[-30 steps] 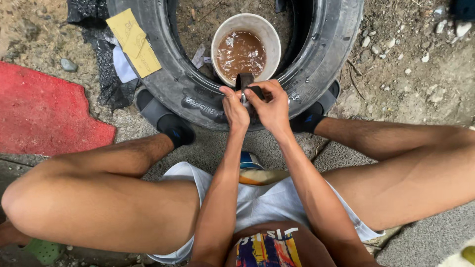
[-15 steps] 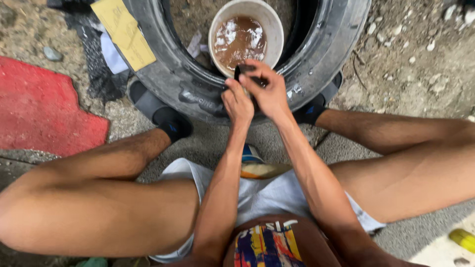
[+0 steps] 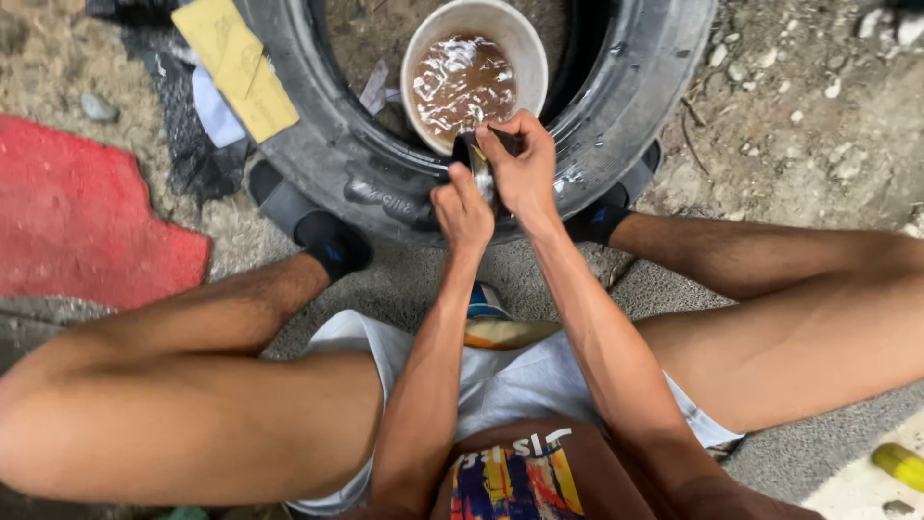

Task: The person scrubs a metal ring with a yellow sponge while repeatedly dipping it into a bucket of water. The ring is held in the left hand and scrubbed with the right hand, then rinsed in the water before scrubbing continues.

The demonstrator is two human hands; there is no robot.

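A black tyre (image 3: 327,164) lies flat on the ground in front of me, between my feet. Inside its hole stands a white bucket (image 3: 525,58) of brown soapy water. My left hand (image 3: 462,214) and my right hand (image 3: 525,169) meet over the tyre's near sidewall, just below the bucket's rim. Both grip a small dark object (image 3: 478,162) with a shiny metal part; what it is I cannot tell. My right hand's fingers curl over its top, and my left hand holds its lower end.
A yellow sheet (image 3: 236,63) and a pale cloth (image 3: 214,106) rest on the tyre's left side. A red mat (image 3: 87,221) lies to the left. Gravel and stones cover the ground at right. A yellow object (image 3: 900,464) sits at the lower right edge.
The view has shifted slightly, so tyre and bucket sit a little higher. My hands stay together on the small object at the tyre's near edge, with the right hand now over its top.
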